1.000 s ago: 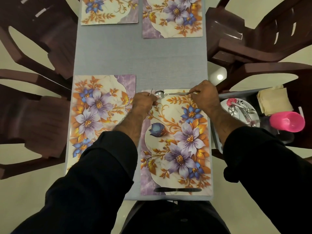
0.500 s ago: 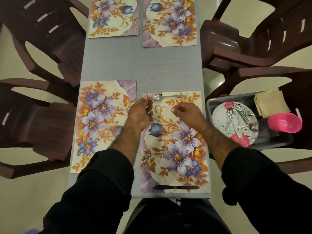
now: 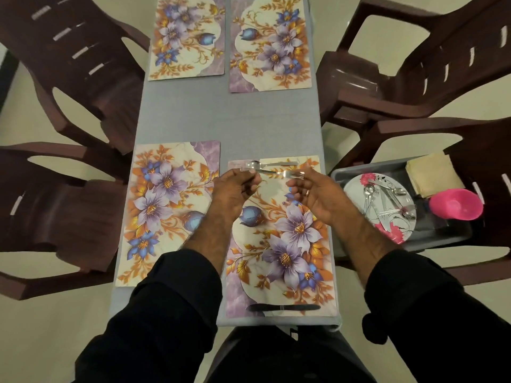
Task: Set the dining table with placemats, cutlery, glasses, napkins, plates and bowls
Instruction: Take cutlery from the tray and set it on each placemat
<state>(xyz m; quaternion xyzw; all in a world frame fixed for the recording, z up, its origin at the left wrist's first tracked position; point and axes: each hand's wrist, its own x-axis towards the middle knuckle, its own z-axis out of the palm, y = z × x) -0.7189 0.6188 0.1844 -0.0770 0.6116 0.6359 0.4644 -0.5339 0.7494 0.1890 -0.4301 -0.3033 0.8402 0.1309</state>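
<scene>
Both hands are up over the far edge of the near-right floral rectangular placemat (image 3: 279,244), sharing one blurred silver fork (image 3: 272,172): the left hand (image 3: 235,192) pinches its handle end, the right hand (image 3: 312,194) pinches the tine end, fingers curled round it. Just past the fork, a shiny metal spoon (image 3: 269,163) lies along that placemat's far edge, and a dark-handled knife (image 3: 283,307) lies along its near edge, by the near edge of the grey cloth-covered table (image 3: 229,120)

A second floral placemat (image 3: 168,211) sits beside it at the table's left edge, bare

Off the right edge of the table a grey plastic bin (image 3: 453,233) rests on a brown plastic chair (image 3: 484,150). In it: a white plate with pink flowers (image 3: 356,189) carrying a loose pile of spare cutlery (image 3: 387,200), a pink plastic cup (image 3: 456,204) on its side, and a stack of beige napkins (image 3: 434,174) at the bin's far corner
</scene>
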